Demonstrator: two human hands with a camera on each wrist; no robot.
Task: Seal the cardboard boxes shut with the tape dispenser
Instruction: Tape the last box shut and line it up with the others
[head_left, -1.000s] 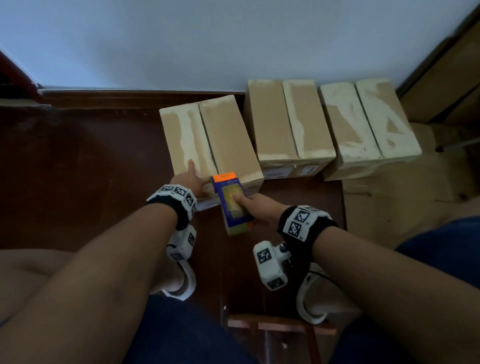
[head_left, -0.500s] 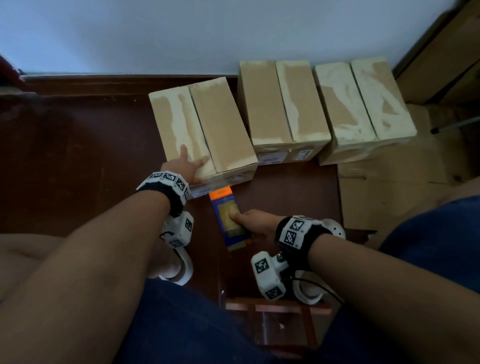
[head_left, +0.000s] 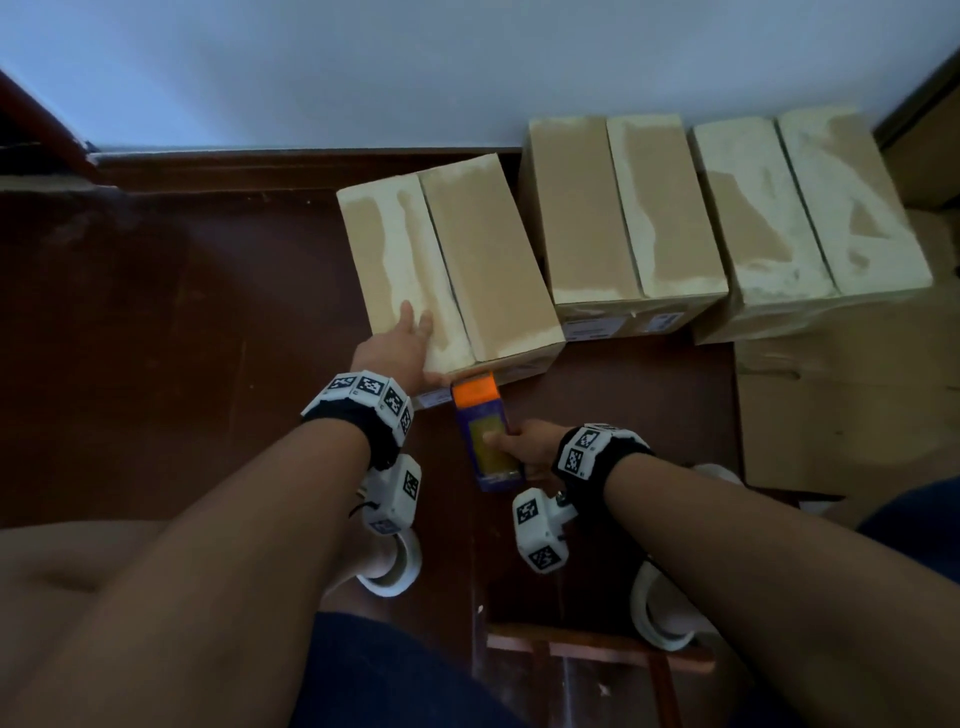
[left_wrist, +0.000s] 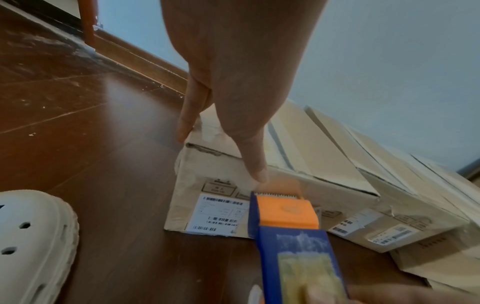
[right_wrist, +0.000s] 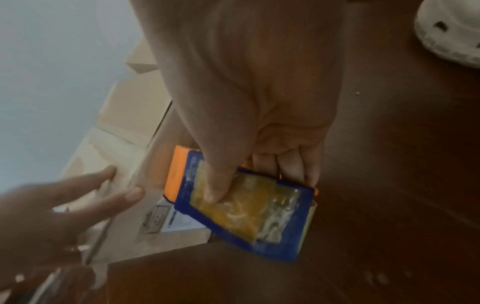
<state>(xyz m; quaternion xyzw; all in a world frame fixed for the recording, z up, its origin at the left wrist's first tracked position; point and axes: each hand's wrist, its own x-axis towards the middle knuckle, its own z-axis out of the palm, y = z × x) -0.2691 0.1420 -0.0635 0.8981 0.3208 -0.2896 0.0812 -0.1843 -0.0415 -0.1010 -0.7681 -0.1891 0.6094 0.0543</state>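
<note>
Brown cardboard, patched with pale torn strips, covers the tops of three boxes lined up on the dark wooden floor (head_left: 208, 364) against a light wall (head_left: 467, 62). The left box (head_left: 493, 270) sits slightly nearer and angled; the middle box (head_left: 623, 208) and the right box (head_left: 810, 208) stand side by side farther back, close to the skirting. The left hand (head_left: 400, 348) lies flat on the near left corner of the left box, fingers straight and slightly spread on its top flap, the thumb reaching down toward the near face, where a white barcode label (left_wrist: 218, 214) is stuck. The right hand (head_left: 524, 441) is clamped around the tape dispenser (head_left: 485, 431), thumb pressed on its yellowish top panel and the other fingers curled underneath. That dispenser is blue with an orange front, and its toothed blade (left_wrist: 275, 194) is just at the near face of the left box, beside the left thumb. A strip of clear tape seems to run from the blade up onto the box, though blur makes this uncertain. White clog shoes (head_left: 395, 566) rest on the floor near the person's legs.
</note>
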